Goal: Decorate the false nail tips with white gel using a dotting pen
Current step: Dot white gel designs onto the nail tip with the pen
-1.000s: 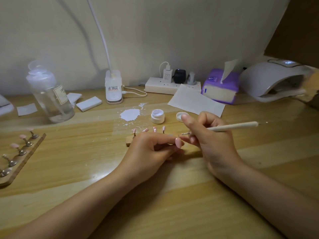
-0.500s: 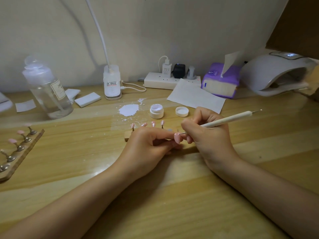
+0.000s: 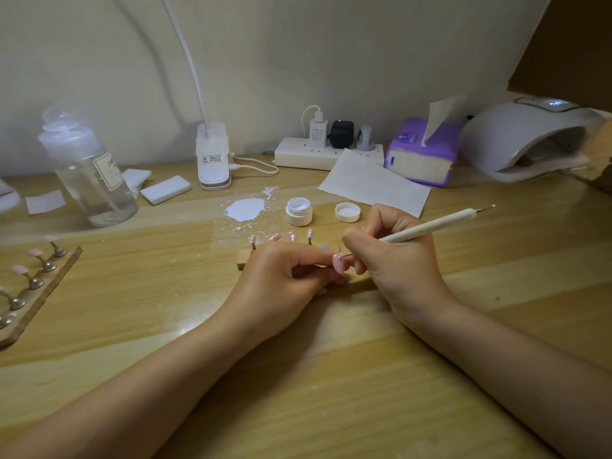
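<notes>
Steadily, I pinch the pink nail tip (image 3: 339, 264) in my left hand (image 3: 284, 279) near the gel jar (image 3: 299, 212), my right hand (image 3: 395, 260) gripping the dotting pen (image 3: 427, 228), which should touch lightly.

Two bare forearms are showing from the bottom edge of the view, ending in the left hand (image 3: 281, 279) and the right hand (image 3: 397, 256). Neither arm is wearing a sleeve anywhere in view; both are showing uncovered from wrist to the edge of the frame. No watch, bracelet or ring is appearing on either wrist or on the visible fingers, and neither hand is wearing a glove. The person's own fingernails are hidden or too small to make out.
</notes>
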A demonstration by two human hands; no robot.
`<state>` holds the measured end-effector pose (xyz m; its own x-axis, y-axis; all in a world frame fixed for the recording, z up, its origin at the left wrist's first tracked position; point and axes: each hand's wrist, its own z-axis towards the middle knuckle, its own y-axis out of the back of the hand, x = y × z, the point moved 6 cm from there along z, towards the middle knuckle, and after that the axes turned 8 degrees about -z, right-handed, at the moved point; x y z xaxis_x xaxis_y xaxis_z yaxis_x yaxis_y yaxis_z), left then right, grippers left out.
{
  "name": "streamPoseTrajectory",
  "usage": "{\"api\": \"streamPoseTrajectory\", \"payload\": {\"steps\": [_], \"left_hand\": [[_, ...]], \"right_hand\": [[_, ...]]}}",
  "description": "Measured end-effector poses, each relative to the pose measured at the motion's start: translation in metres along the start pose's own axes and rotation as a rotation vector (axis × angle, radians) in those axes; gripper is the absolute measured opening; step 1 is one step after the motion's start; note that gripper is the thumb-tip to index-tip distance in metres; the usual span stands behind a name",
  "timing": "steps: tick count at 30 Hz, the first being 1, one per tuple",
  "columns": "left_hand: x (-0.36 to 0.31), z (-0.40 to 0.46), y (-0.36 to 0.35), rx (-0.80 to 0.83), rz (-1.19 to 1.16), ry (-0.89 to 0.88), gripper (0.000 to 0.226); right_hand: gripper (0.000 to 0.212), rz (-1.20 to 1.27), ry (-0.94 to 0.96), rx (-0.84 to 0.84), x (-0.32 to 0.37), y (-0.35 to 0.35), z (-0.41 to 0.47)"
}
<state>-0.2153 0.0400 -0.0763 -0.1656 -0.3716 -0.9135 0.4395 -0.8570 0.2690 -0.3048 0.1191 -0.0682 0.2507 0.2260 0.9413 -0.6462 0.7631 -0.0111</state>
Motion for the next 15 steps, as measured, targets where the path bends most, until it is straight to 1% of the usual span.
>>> {"api": "streamPoseTrajectory", "payload": {"steps": [7, 15], "left_hand": [[0.0004, 0.0002, -0.0001, -0.002, -0.005, 0.008, 0.031], [0.0053, -0.0002, -0.0002, 0.001, -0.039, 0.053, 0.025]], "right_hand": [[0.041, 0.02, -0.011, -0.02, -0.0014, 0.0009, 0.0008], [0.054, 0.185, -0.133, -0.03, -0.0071, 0.0032, 0.0046]]}}
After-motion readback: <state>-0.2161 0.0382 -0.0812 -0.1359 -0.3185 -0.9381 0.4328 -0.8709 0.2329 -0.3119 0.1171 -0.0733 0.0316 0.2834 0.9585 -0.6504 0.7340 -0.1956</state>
